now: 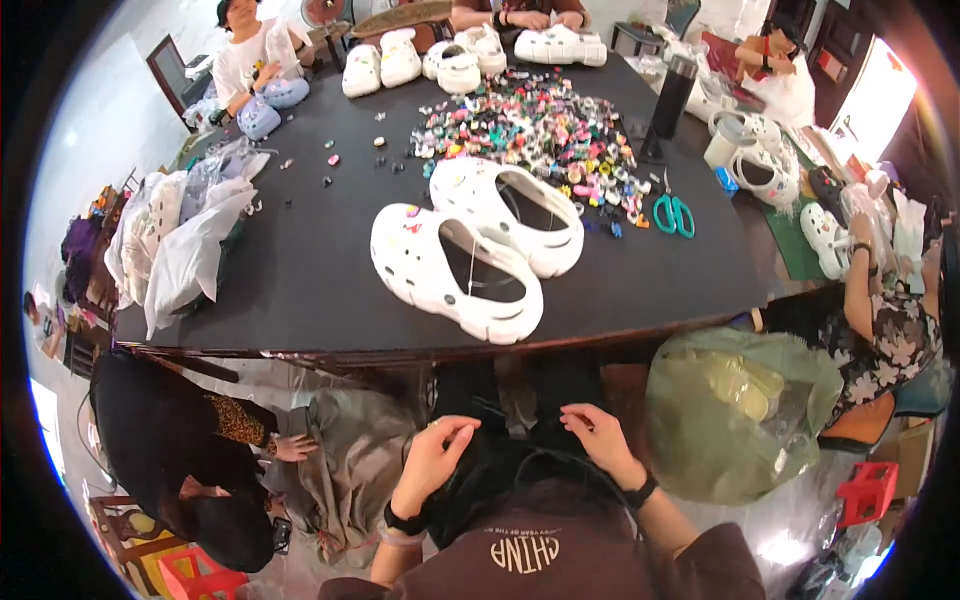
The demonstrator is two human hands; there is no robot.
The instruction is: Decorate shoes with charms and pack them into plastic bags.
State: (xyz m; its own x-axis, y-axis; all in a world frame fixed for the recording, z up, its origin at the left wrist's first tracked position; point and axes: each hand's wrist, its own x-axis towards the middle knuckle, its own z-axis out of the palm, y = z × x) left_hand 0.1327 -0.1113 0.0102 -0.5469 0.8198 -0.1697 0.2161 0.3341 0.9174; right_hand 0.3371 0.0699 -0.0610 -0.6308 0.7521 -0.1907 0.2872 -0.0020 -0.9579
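Note:
My left hand (436, 462) is above my lap, below the table's front edge. Its fingers are loosely bent, and I see nothing in it. Facing it, my right hand (604, 440) has thumb and fingers apart and nothing between them. The hands do not touch each other. Nearest to them on the dark table (290, 290) is a pair of white clogs: the front clog (402, 258) and the one behind it (465, 187). A thin clear loop runs from the front clog's opening. Small coloured charms sit on their toes.
Behind the clogs spreads a heap of colourful shoe charms (520, 120), with teal-handled scissors (674, 215) and a black bottle (672, 97). Plastic-wrapped clogs (165, 225) lie left. A green sack (690, 440) stands right, a grey-brown sack (350, 450) left. Several people sit around.

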